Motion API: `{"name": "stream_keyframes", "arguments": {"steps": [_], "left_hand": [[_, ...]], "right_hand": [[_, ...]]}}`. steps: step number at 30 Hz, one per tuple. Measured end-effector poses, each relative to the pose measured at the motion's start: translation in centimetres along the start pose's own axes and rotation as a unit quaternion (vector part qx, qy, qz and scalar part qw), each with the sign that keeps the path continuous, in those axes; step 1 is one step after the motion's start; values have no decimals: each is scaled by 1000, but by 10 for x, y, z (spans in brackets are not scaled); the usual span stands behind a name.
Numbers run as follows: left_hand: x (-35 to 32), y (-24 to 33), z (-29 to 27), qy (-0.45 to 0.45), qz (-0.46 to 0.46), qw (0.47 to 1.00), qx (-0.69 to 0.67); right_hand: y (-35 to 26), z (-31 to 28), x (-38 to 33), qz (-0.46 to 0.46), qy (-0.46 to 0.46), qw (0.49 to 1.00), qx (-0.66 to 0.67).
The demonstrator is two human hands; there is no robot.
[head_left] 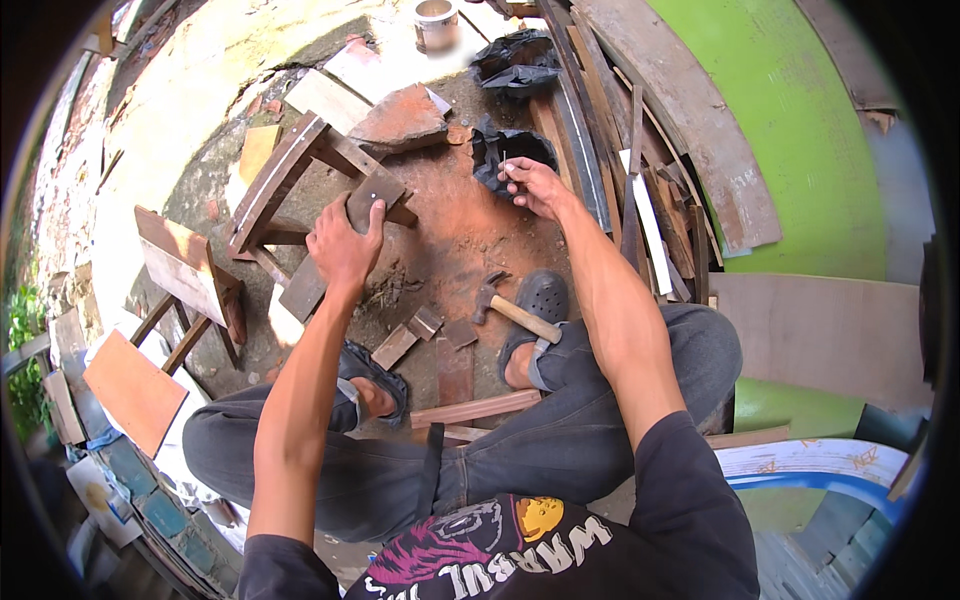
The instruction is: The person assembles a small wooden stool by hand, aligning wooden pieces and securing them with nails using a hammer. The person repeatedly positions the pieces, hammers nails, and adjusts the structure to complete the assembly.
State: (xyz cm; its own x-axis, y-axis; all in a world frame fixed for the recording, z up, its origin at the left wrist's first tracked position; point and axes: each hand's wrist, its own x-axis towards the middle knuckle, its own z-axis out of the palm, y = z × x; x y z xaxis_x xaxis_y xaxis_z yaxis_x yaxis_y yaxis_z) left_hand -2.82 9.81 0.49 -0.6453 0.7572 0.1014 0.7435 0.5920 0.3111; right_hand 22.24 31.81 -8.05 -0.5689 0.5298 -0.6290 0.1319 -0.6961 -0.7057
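My left hand (343,240) grips a dark wooden slat (372,199) that lies across a rough wooden frame (285,180) on the ground. My right hand (532,183) pinches a thin nail between its fingertips, right at the mouth of a black plastic bag (510,150). A claw hammer (508,307) with a wooden handle lies on the reddish ground between my feet, beside my right sandal (540,300). My left foot in a sandal (375,375) rests below the slat.
Short wood offcuts (410,335) lie by the hammer, and a longer strip (475,408) rests near my legs. Long planks (640,170) lean against a green wall (800,130) on the right. A small wooden stool frame (190,275) stands at the left, a tin can (436,22) at the top.
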Motion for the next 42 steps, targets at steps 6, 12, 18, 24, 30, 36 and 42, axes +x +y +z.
{"name": "stream_keyframes", "arguments": {"steps": [6, 12, 18, 24, 30, 36, 42], "left_hand": [[-3, -26, -1, 63, 43, 971, -227], [-63, 20, -13, 15, 12, 928, -371], [-139, 15, 9, -185, -176, 827, -501], [-173, -8, 22, -284, -297, 739, -534], [-177, -28, 36, -146, -182, 885, -403], [-140, -51, -18, -36, -219, 828, -514], [-88, -99, -63, 39, -179, 881, -435]], "right_hand": [[-11, 53, -58, 16, -160, 985, 59], [21, 99, -94, 54, -185, 981, -20], [89, 122, -119, 115, -170, 969, -137], [128, 123, -122, 153, -182, 933, -270], [127, 128, -119, 80, -92, 945, -304], [126, 93, -128, 146, 120, 724, -663], [154, 60, -111, 184, 95, 687, -696]]}}
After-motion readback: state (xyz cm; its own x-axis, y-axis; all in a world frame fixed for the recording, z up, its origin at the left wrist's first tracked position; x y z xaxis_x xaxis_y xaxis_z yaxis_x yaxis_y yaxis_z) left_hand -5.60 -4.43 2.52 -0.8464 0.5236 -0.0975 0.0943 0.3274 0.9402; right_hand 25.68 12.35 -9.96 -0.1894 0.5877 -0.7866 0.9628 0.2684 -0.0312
